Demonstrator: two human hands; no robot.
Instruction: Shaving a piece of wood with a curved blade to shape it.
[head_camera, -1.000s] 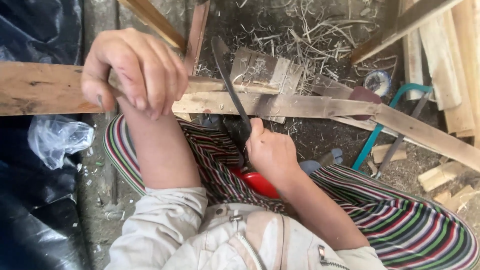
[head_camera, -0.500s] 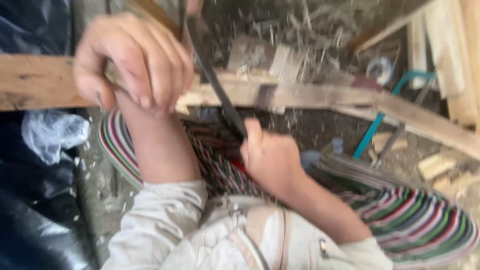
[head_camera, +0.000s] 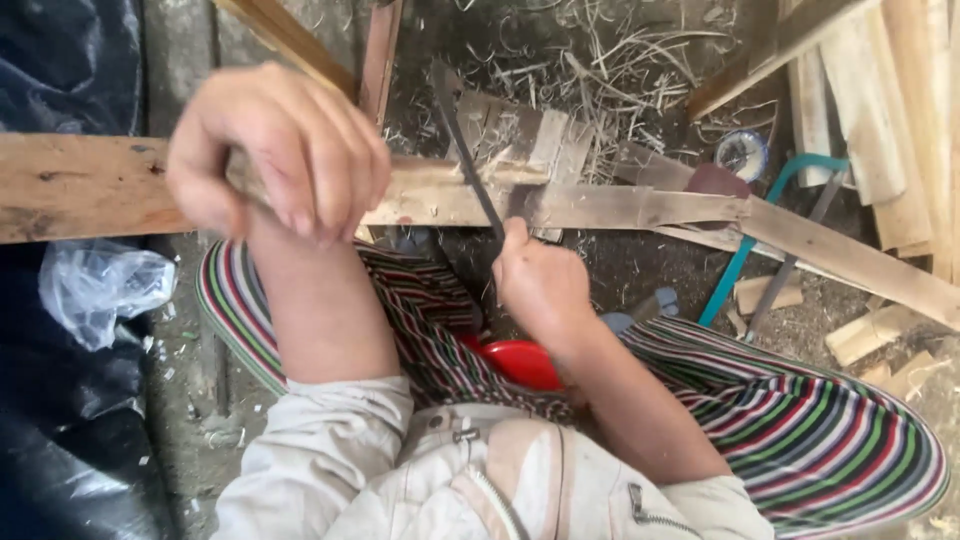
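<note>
Knife (head_camera: 468, 160) in right hand (head_camera: 540, 285) — against wooden strip (head_camera: 600, 205)

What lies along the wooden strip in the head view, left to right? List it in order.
Clear plastic bag → left hand gripping the wooden strip → dark blade → right hand → teal-framed saw → pale wood offcuts.

Left hand (head_camera: 285, 150), right hand (head_camera: 540, 285): closed grips
</note>
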